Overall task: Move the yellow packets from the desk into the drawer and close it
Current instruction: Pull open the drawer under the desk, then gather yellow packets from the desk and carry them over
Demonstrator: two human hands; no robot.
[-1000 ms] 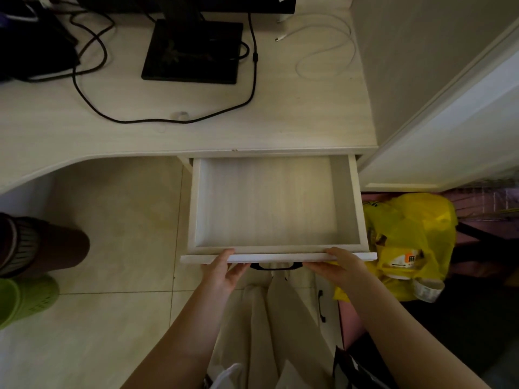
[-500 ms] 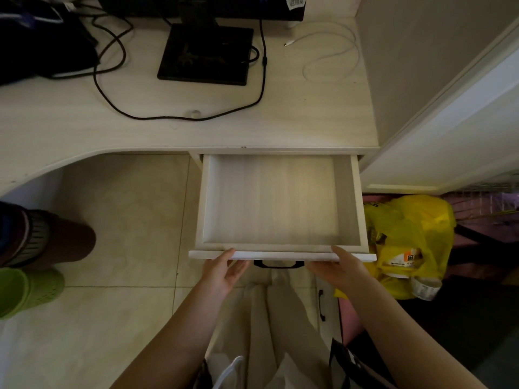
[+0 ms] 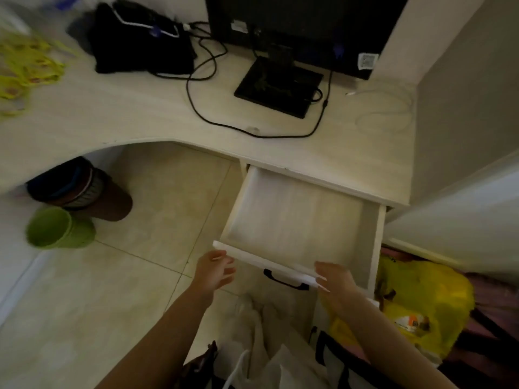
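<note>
The pale wooden drawer (image 3: 376,242) stands pulled out from under the desk (image 3: 118,113), with nothing inside it. A black handle (image 3: 285,280) hangs on its front. My left hand (image 3: 214,272) hovers with relaxed fingers just below the left end of the drawer front, barely off it. My right hand (image 3: 334,282) touches the front edge near its right end with straight fingers. Yellow packets (image 3: 25,71) lie blurred in a heap on the desk's far left.
A monitor on a black base (image 3: 278,85), black cables (image 3: 202,108) and a black bag (image 3: 140,43) sit at the back of the desk. On the floor stand a green cup (image 3: 56,228), a brown container (image 3: 92,195), white bags (image 3: 264,341) and a yellow plastic bag (image 3: 421,304).
The view has swung left, bringing the yellow packets into sight. My left hand has come off the drawer front; my right hand stays at it.
</note>
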